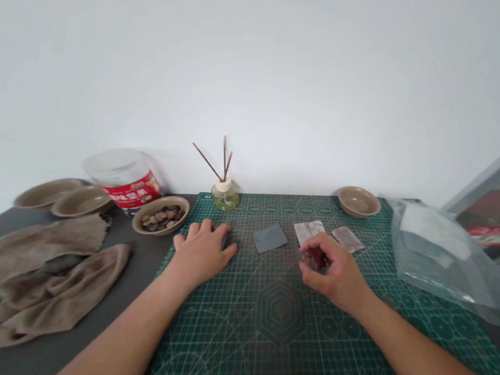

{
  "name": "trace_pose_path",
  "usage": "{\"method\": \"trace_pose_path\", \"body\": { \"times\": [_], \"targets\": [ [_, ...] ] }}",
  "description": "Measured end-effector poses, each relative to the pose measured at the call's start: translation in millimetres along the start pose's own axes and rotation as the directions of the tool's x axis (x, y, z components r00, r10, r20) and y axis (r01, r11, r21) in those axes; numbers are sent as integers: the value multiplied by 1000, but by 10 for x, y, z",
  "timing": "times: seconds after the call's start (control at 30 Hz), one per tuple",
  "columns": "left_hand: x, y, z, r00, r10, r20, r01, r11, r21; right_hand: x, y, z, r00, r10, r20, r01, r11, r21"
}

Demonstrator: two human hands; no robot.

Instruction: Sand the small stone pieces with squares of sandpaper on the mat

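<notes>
My left hand (204,248) is palm down at the left edge of the green cutting mat (224,359), with its fingers bent over a dark grey piece (224,241). Only a sliver of that piece shows, between thumb and forefinger. Over the mat, my right hand (329,268) has thumb and forefinger pinched together. Something small seems to be at the fingertips, too blurred to name. Between the hands lies a grey square sheet (270,238), like sandpaper. Behind my right hand are a whitish sheet (308,231) and a brownish one (348,239).
Left of the mat are a bowl of pebbles (159,228), a clear tub with a red label (130,185), two brown bowls (81,201) and a crumpled brown cloth (60,291). A reed diffuser (225,195), another bowl (359,202) and a plastic bag (446,254) stand around the mat.
</notes>
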State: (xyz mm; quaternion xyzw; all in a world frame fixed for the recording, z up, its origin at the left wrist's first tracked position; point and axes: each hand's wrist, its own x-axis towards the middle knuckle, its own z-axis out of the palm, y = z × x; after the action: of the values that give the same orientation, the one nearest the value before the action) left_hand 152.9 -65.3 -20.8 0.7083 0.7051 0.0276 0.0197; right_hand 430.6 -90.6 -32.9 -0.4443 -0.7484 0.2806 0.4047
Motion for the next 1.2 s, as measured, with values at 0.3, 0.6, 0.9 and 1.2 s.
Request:
{"method": "trace_pose_path", "body": {
  "times": [0.3, 0.6, 0.9, 1.2],
  "targets": [
    [-320, 409, -139, 892, 446, -66, -355, 604, -714, -69, -77, 202, 984, -177, 15, 178, 983, -41],
    [-302, 495, 46, 821, 562, 102, 135, -16, -991, -87, -279, 322, 947, -317, -46, 309, 942, -134],
    [-268, 392, 0, 870, 492, 41, 234, -338, -912, 149, -516, 288, 922, -380, -74, 369, 921, -126],
    [-256, 275, 102, 479, 839, 257, 350, 86, -933, 1475, -655, 586, 999, 34, 12, -34, 998, -54]
  ]
}}
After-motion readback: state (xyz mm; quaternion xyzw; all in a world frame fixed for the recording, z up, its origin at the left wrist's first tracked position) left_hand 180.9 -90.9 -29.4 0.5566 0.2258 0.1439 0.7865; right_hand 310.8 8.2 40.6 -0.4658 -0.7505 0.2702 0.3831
